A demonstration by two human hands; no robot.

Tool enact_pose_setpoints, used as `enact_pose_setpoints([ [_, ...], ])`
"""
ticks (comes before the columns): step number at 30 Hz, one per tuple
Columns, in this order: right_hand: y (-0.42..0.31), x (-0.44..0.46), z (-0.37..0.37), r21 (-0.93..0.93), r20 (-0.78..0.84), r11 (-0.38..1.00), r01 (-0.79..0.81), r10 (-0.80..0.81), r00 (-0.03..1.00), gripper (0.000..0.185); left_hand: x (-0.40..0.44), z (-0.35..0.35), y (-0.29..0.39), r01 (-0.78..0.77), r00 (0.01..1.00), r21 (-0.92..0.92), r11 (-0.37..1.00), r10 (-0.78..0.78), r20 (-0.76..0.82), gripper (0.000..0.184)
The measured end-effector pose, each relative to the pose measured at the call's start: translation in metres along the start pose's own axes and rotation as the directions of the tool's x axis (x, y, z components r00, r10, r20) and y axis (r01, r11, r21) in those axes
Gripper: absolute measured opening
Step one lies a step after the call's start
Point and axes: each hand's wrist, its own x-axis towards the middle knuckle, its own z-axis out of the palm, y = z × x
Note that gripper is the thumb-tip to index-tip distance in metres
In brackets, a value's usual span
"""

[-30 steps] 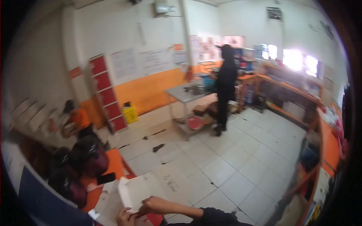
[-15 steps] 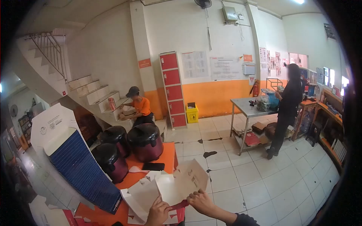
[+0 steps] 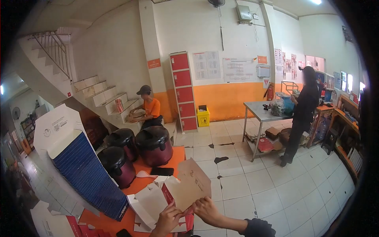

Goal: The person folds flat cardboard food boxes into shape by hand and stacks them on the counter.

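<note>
A partly folded cardboard food box (image 3: 195, 181), with a plain inside and red on its outer side, is between my hands over the near corner of the orange table. My left hand (image 3: 167, 219) grips the near edge of the box, fingers bent round the card. Close beside it, my right hand (image 3: 207, 210) pinches the same near edge at the right. The box's large printed panel stands tilted up beyond my fingers. Under and left of it lie other white box blanks (image 3: 149, 201), partly covered.
Purple rice cookers (image 3: 153, 146) stand on the orange table (image 3: 179, 156), near a black phone (image 3: 162, 171) and a pale rice paddle (image 3: 146, 174). A tall stack of blue boxes (image 3: 89, 173) leans at left. One person (image 3: 150, 108) sits by the stairs; another (image 3: 302, 110) stands at a metal table (image 3: 262, 112).
My hands have come closer together along the box's near edge. A red flap now stands up at the left of the box, and its large panel has shifted slightly left.
</note>
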Motion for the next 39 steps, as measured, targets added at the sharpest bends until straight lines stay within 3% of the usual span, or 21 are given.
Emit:
enact_pose_setpoints([
  [3,0.017,0.008,-0.002,0.052,-0.046,0.999,-0.006,0.009,0.999,0.034,0.004,-0.015,0.005,0.054,0.998,-0.138,0.989,-0.056,-0.011,0.004],
  [5,0.022,0.014,-0.014,0.091,-0.073,0.995,0.049,-0.042,0.996,0.029,0.004,-0.018,0.002,0.039,0.999,-0.083,0.996,-0.042,-0.034,0.005],
  [8,0.012,0.020,-0.015,-0.279,0.041,0.909,0.311,-0.312,0.949,0.022,0.010,-0.025,0.008,0.093,0.996,-0.095,0.991,-0.093,-0.002,0.007],
  [9,0.009,0.018,-0.005,-0.359,-0.010,0.868,0.343,-0.371,0.929,0.017,0.012,-0.026,0.009,0.121,0.993,-0.113,0.986,-0.120,0.020,0.007],
  [13,0.020,0.025,0.002,-0.311,0.002,0.879,0.360,-0.378,0.926,0.023,0.009,-0.010,-0.006,0.059,0.998,-0.050,0.997,-0.059,-0.011,0.009],
  [15,0.027,0.033,-0.005,-0.221,0.040,0.896,0.386,-0.387,0.921,0.031,0.014,-0.007,-0.001,0.100,0.990,-0.100,0.990,-0.109,-0.091,0.009],
  [18,0.033,0.039,0.002,-0.248,-0.102,0.916,0.316,-0.349,0.931,0.045,0.012,-0.004,-0.006,0.295,0.922,-0.218,0.930,-0.338,-0.192,0.010],
  [19,0.034,0.043,0.009,-0.199,-0.183,0.927,0.319,-0.354,0.917,0.047,0.016,-0.006,-0.003,0.301,0.886,-0.209,0.931,-0.354,-0.301,0.013],
  [22,0.030,0.055,0.040,-0.054,-0.438,0.940,0.337,-0.326,0.838,0.050,0.008,-0.007,-0.010,0.523,0.656,-0.515,0.679,-0.707,-0.265,0.012],
  [24,0.025,0.065,0.057,0.072,-0.619,0.927,0.368,-0.248,0.746,0.050,0.012,-0.014,-0.003,0.381,0.386,-0.877,0.291,-0.912,-0.135,0.017],
  [26,0.025,0.080,0.053,0.208,-0.728,0.893,0.400,-0.132,0.672,0.059,0.005,-0.039,-0.003,0.253,0.472,-0.948,0.192,-0.880,-0.052,0.022],
  [27,0.025,0.088,0.057,0.277,-0.769,0.861,0.426,-0.067,0.635,0.065,0.001,-0.051,-0.007,0.234,0.475,-0.971,0.041,-0.877,0.077,0.028],
  [29,0.018,0.097,0.094,0.367,-0.717,0.880,0.303,0.059,0.695,0.054,-0.007,-0.068,-0.019,0.203,0.478,-0.940,-0.274,-0.810,0.340,0.042],
  [30,0.015,0.101,0.108,0.412,-0.676,0.880,0.236,0.121,0.727,0.050,-0.016,-0.070,-0.030,0.158,0.554,-0.955,-0.252,-0.778,0.297,0.036],
  [31,0.013,0.109,0.113,0.774,-0.484,0.599,0.204,0.353,0.800,0.047,-0.027,-0.067,-0.045,0.112,0.626,-0.965,-0.238,-0.737,0.254,0.031],
  [32,0.010,0.116,0.117,0.973,-0.199,0.197,0.117,0.468,0.861,0.044,-0.042,-0.059,-0.063,0.062,0.692,-0.970,-0.234,-0.690,0.210,0.026],
  [33,0.011,0.121,0.121,0.971,0.121,-0.239,-0.012,0.446,0.887,0.042,-0.055,-0.049,-0.080,0.011,0.752,-0.971,-0.238,-0.638,0.165,0.022],
  [35,0.023,0.124,0.112,0.972,-0.185,0.224,0.077,0.517,0.836,0.037,-0.078,-0.028,-0.103,-0.088,0.847,-0.960,-0.267,-0.527,0.069,0.016],
  [36,0.029,0.124,0.108,0.887,-0.342,0.451,0.103,0.490,0.801,0.035,-0.079,-0.017,-0.100,-0.120,0.830,-0.965,-0.232,-0.557,0.031,0.016],
  [37,0.021,0.121,0.122,0.976,-0.155,0.215,0.041,0.543,0.825,0.033,-0.073,-0.009,-0.090,-0.117,0.797,-0.978,-0.172,-0.604,0.011,0.016],
  [39,0.010,0.116,0.147,0.993,0.037,0.079,-0.083,0.459,0.888,0.032,-0.050,0.006,-0.066,0.035,0.700,-0.997,0.070,-0.714,-0.026,0.018],
])
